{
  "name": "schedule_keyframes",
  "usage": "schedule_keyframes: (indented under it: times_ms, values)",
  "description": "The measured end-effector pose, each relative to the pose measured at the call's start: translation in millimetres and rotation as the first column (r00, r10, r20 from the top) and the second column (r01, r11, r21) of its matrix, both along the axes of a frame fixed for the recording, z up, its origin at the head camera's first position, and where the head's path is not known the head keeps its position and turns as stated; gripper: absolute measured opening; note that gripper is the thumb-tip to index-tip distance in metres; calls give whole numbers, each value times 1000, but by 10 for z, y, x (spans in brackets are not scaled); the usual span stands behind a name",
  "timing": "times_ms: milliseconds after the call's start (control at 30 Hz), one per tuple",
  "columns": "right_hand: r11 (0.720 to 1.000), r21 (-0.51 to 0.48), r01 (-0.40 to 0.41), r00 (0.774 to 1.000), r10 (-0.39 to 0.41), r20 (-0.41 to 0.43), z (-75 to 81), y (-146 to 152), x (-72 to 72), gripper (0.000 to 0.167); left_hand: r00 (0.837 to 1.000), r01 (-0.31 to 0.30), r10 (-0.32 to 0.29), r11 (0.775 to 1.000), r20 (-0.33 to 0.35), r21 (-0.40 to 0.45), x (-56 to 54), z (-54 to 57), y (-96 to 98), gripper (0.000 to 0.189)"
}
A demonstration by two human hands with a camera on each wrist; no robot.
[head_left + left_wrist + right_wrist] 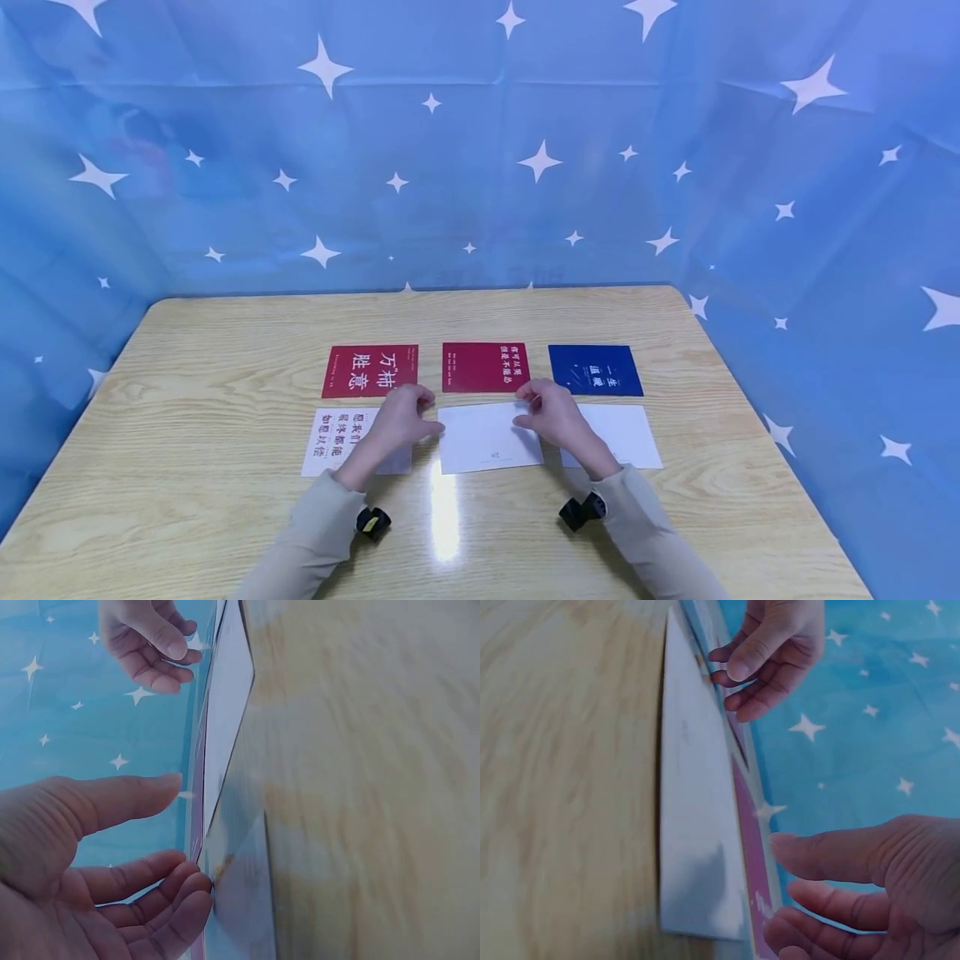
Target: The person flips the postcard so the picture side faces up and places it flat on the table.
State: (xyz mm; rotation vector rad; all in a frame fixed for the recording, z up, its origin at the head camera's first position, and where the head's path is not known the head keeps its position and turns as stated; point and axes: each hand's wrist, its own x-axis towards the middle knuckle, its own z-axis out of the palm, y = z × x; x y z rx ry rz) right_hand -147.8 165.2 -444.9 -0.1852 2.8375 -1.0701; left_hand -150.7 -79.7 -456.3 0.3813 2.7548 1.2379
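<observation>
A nearly blank white card point(487, 442) with a small mark by its near edge lies between my two hands. My left hand point(399, 418) hovers at its left side, overlapping the white card with dark lettering point(330, 446) in the head view. Over its upper right corner is my right hand point(557, 413), which also overlaps another white card point(618, 433) on the right. In the left wrist view the left thumb point(127, 802) stands apart from loosely bent fingers with nothing between. The right thumb point(825, 855) is likewise apart from its fingers in the right wrist view.
Behind the white cards lie a red card with large white characters point(367, 371), a crimson card point(480, 371) and a blue card point(596, 371). All rest on a light wooden table point(187, 467). A blue curtain with white stars point(480, 167) hangs behind the table.
</observation>
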Motion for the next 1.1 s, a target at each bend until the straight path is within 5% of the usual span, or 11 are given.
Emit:
schedule_keyframes:
  times_ms: [433,1100]
  values:
    - [995,91,-31,999,28,35,-67,14,-40,37,999,33,-33,984,3,-175,-62,-5,165,38]
    - [976,200,-80,992,57,117,-18,-15,-125,38,997,78,-75,983,21,-169,-109,-7,221,36]
